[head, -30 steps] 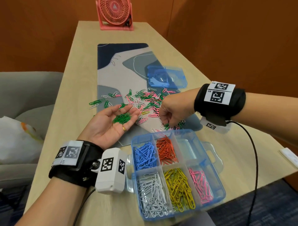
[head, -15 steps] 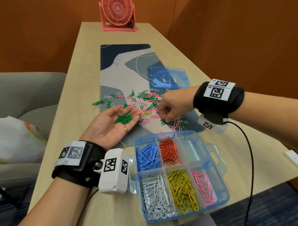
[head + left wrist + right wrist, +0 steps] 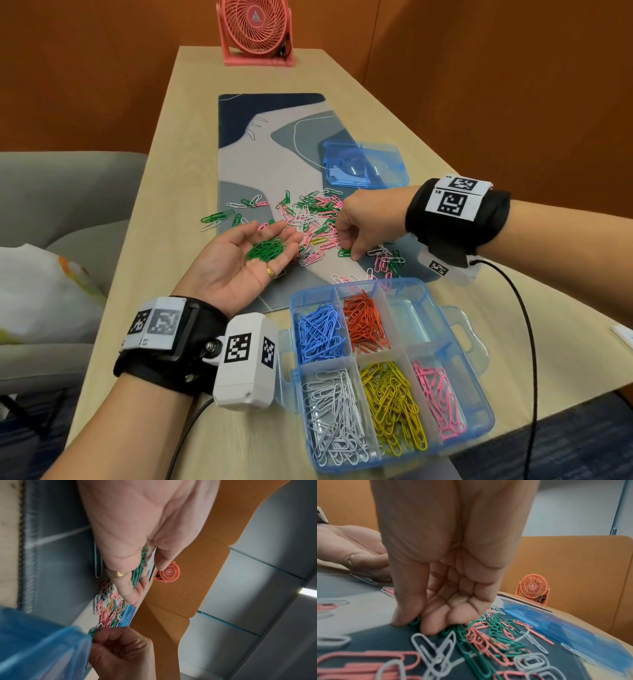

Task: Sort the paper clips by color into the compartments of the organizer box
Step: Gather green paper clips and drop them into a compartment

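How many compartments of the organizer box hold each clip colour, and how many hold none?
Blue clips: 1
Orange clips: 1
White clips: 1
Yellow clips: 1
Pink clips: 1
Empty compartment: 1
Total: 6 compartments in the organizer box

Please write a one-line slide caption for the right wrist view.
Right hand pinches a green paper clip from the mixed pile on the desk mat.
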Action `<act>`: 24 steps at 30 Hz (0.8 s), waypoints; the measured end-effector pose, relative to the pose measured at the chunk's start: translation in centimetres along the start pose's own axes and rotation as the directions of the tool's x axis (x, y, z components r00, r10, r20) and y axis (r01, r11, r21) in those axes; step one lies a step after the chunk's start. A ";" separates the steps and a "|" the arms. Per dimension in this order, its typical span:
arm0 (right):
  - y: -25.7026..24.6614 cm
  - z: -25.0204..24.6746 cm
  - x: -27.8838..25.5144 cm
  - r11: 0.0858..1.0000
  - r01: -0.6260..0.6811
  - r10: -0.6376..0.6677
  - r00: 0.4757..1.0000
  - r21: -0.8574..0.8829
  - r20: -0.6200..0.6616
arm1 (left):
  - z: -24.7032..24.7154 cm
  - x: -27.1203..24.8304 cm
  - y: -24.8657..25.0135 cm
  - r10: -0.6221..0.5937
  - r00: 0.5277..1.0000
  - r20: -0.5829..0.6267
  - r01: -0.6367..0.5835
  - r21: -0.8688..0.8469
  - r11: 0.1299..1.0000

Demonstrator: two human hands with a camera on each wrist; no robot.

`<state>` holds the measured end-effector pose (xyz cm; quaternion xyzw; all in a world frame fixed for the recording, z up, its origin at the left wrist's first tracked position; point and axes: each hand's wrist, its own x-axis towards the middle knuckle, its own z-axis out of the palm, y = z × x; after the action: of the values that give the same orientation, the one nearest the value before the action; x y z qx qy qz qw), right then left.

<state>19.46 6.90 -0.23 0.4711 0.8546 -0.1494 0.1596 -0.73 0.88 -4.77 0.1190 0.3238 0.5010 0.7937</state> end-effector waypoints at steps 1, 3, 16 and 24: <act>0.0 0.0 0.0 1.000 -0.004 0.004 1.000 -0.001 0.000 | -0.1 0.0 0.1 0.002 1.000 0.001 -0.002 0.001 1.000; -0.2 -0.1 0.1 1.000 -0.005 0.005 1.000 -0.007 -0.001 | -0.1 0.0 0.1 0.001 1.000 0.003 -0.001 0.000 1.000; -1.0 -0.4 -0.4 0.999 0.017 -0.018 0.999 -0.036 -0.044 | -0.2 -0.1 0.1 -0.013 1.000 0.012 0.013 0.013 1.000; -4.7 -2.9 0.0 0.979 0.189 -0.169 0.963 0.078 -0.212 | 0.0 0.3 -0.4 -0.070 0.995 0.067 0.071 -0.009 0.997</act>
<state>15.05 5.64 2.89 0.4119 0.8972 -0.1556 0.0337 -0.38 0.95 -5.11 0.1196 0.2984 0.4704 0.8218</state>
